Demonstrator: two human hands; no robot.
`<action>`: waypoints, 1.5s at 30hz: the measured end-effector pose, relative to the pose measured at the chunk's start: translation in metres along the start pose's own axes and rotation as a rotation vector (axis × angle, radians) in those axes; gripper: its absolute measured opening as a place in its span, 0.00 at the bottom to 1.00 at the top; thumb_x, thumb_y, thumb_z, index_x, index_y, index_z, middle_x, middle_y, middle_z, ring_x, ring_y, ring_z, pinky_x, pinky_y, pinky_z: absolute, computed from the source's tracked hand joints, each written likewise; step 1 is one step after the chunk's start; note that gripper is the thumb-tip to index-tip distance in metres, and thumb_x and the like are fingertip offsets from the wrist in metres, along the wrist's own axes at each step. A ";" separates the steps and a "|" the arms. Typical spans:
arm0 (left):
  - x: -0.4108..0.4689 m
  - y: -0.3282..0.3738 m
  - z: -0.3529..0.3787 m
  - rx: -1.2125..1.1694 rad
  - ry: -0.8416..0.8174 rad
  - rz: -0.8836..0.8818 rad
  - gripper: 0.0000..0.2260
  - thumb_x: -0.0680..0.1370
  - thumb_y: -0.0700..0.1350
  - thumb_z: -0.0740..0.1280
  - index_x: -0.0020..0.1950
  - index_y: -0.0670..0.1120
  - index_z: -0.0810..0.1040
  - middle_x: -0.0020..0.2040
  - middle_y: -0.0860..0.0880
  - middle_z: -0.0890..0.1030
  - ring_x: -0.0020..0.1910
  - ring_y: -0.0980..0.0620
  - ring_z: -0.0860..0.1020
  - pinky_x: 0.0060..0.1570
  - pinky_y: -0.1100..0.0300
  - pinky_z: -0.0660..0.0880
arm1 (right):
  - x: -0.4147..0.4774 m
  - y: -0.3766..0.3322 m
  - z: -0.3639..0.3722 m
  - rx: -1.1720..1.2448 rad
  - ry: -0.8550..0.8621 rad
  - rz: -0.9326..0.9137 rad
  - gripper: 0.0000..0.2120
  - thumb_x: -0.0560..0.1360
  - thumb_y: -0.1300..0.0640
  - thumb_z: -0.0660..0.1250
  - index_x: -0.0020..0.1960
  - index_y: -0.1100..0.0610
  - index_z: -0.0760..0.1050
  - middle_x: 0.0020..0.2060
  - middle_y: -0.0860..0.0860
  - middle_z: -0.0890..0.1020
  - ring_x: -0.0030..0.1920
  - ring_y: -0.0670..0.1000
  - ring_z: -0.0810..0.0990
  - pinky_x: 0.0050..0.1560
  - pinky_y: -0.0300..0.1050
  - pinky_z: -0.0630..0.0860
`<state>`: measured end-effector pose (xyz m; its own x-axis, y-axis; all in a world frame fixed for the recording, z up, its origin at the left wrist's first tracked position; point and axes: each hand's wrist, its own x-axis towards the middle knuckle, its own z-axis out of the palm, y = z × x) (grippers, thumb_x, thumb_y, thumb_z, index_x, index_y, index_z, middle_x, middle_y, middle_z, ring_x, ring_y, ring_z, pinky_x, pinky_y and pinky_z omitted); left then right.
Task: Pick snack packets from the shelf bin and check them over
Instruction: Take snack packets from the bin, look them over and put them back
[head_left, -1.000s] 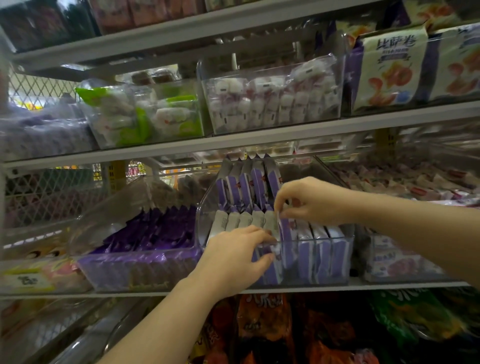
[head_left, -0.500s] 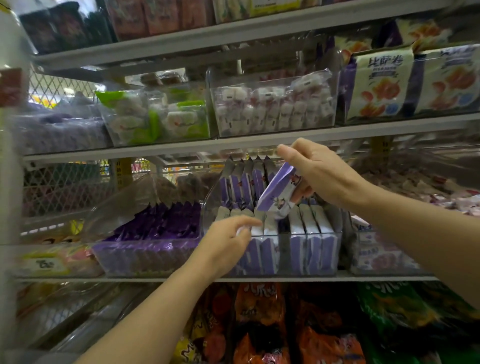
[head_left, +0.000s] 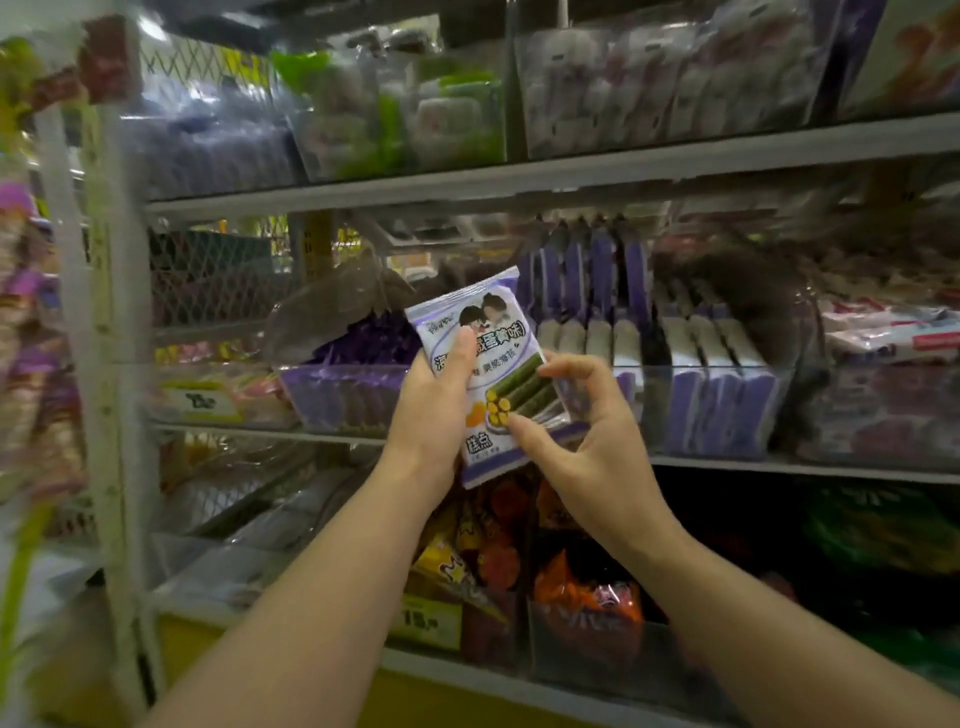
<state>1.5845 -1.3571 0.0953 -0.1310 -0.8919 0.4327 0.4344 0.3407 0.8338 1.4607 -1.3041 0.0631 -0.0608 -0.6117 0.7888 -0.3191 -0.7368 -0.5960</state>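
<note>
1. A single snack packet (head_left: 498, 364) is being held up in front of the shelving, between the two hands. Its printed front is being faced toward the camera and its top is being tilted slightly leftward.
2. The packet's left side is being grasped by the left hand (head_left: 431, 415). The thumb is being laid across the front, and the other fingers are being hidden behind the wrapper.
3. The packet's right edge is being pinched by the right hand (head_left: 592, 457), with the thumb at the lower corner and the curled index finger higher up.
4. Two cartoon heads, green rolls and yellow discs are being shown on the purple-and-white wrapper.
5. Behind the held packet, and apart from it, rows of similar packets are being kept upright on edge in a clear shelf bin (head_left: 701, 368) on a grey shelf (head_left: 779, 467).
6. Darker purple packets are being stored in a neighbouring bin (head_left: 343, 395) just to the left.
7. Orange bags (head_left: 587, 597) are being displayed on the level below, beside a yellow price tag (head_left: 431, 621).
</note>
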 end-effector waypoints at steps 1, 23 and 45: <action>-0.003 -0.006 -0.008 0.024 0.024 0.028 0.12 0.81 0.51 0.63 0.60 0.46 0.77 0.51 0.46 0.86 0.48 0.46 0.85 0.44 0.52 0.80 | -0.006 0.008 0.006 0.034 -0.003 0.025 0.20 0.72 0.61 0.73 0.58 0.47 0.70 0.58 0.40 0.77 0.61 0.36 0.75 0.61 0.37 0.74; -0.061 -0.102 -0.082 0.236 -0.071 -0.114 0.11 0.72 0.57 0.68 0.51 0.57 0.83 0.50 0.50 0.86 0.50 0.51 0.84 0.43 0.61 0.80 | -0.053 0.080 0.041 0.418 0.063 0.611 0.08 0.77 0.53 0.66 0.45 0.52 0.84 0.43 0.59 0.86 0.46 0.60 0.85 0.54 0.66 0.78; -0.062 -0.087 -0.097 0.019 0.146 -0.216 0.13 0.78 0.50 0.63 0.43 0.50 0.86 0.45 0.44 0.86 0.43 0.50 0.83 0.54 0.46 0.77 | -0.053 0.076 0.026 0.501 -0.441 0.841 0.21 0.75 0.41 0.61 0.59 0.53 0.80 0.55 0.55 0.84 0.54 0.54 0.83 0.50 0.48 0.80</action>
<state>1.6416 -1.3601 -0.0371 -0.0884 -0.9776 0.1912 0.3930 0.1421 0.9085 1.4640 -1.3354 -0.0284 0.2983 -0.9539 0.0327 0.0960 -0.0040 -0.9954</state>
